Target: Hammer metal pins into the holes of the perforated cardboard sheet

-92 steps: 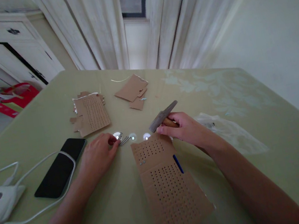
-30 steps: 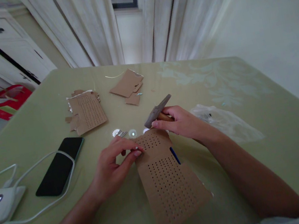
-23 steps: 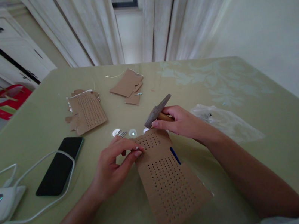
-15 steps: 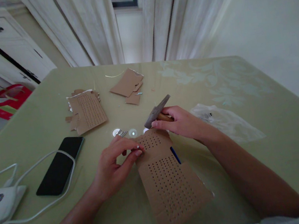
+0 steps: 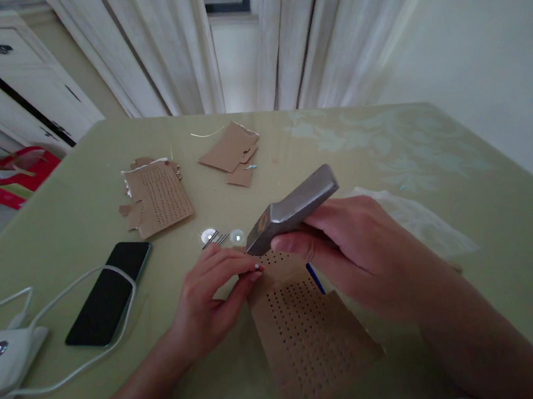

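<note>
A pale green table [image 5: 388,139] fills the view, white curtains behind it, and right at its middle lies the perforated cardboard sheet [image 5: 308,334], rows of small holes across it. That sheet is our landmark. At its far left corner the left hand [image 5: 211,296] has thumb and forefinger pinched tight on something tiny at the board's edge, too small to make out. Above the sheet's far end, the right hand [image 5: 366,251] is closed firmly around a hammer [image 5: 293,207], grey metal head raised clear of the card and angled down toward the left fingertips. A blue pen [image 5: 315,278] peeks out at the sheet's right edge, under that hand. Just beyond the sheet, a few loose nails [image 5: 219,238] beside small shiny discs. Farther beyond, another punched cardboard piece [image 5: 161,197] and torn scraps [image 5: 232,154]. Left of the sheet, a black phone [image 5: 108,293] with a white cable [image 5: 71,372] looped across it.
</note>
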{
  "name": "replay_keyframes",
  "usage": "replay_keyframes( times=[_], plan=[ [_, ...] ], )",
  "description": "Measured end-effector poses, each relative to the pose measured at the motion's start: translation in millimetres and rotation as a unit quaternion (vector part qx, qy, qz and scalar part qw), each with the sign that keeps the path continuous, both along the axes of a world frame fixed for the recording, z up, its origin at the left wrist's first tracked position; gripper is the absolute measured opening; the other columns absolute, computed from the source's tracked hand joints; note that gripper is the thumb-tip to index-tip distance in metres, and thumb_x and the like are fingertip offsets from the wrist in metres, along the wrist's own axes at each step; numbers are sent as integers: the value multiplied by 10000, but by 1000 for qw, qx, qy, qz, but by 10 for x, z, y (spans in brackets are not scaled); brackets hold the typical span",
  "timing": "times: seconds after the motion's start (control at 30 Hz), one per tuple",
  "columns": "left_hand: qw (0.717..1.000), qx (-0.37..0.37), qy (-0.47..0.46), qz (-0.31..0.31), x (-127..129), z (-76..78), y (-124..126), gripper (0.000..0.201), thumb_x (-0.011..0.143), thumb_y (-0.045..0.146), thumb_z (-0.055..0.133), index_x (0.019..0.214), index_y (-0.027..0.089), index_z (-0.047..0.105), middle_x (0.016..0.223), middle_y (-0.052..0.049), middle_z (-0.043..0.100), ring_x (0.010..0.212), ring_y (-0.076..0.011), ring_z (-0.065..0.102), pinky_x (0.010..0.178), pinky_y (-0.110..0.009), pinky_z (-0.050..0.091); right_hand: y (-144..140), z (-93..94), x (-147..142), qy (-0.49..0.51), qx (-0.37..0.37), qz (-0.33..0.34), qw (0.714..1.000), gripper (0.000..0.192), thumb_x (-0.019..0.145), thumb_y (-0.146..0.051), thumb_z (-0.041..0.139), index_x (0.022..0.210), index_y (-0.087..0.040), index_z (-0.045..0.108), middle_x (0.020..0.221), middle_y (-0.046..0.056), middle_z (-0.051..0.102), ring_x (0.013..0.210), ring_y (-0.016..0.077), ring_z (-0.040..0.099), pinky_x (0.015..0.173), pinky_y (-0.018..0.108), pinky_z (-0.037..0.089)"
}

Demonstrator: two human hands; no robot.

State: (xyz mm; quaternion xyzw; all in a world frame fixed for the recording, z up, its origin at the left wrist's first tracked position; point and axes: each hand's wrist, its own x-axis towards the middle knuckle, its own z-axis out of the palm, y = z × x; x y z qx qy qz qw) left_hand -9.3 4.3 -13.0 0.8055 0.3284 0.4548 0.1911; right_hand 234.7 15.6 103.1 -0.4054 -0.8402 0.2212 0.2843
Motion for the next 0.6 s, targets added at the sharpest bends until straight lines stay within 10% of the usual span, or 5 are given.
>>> replay_keyframes(
  times=[0.6],
  plan=[
    [1000,-4,13,-11,0,4,5,141,1023,91,728,1049,227,755,989,-29,831,882,-183,748,827,-321,569,-123,-88,-33,-124,21,-4,992,305,1190,-448,565,1076,-228,742,977,60,852,815,260,790,713,384,495]
  ],
)
